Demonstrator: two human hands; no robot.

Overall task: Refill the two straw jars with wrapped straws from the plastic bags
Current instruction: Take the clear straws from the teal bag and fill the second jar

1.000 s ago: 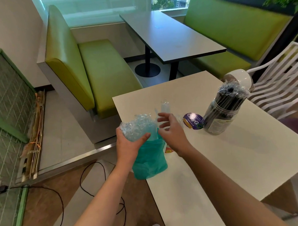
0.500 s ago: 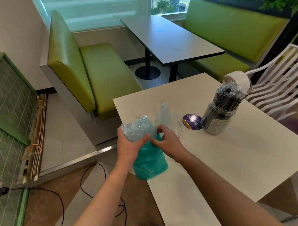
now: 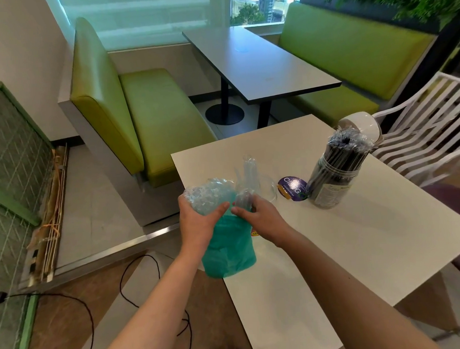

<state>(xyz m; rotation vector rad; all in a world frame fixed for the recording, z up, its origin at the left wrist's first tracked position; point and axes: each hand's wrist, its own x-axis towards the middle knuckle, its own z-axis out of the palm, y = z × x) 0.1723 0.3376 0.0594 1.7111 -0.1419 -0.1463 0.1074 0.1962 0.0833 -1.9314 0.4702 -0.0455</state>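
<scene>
Both hands on bag of teal straws: left hand grips top; right hand apparently pinches few, fingertips hidden.

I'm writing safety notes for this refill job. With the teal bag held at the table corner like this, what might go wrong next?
1. The bag of teal straws hangs partly past the table edge, gripped only near its top by the left hand; if that grip slips, straws may fall to the floor.
2. The right hand works close to the clear jar, which it might knock.
3. The full jar of black straws looks tilted and could tip.
</scene>
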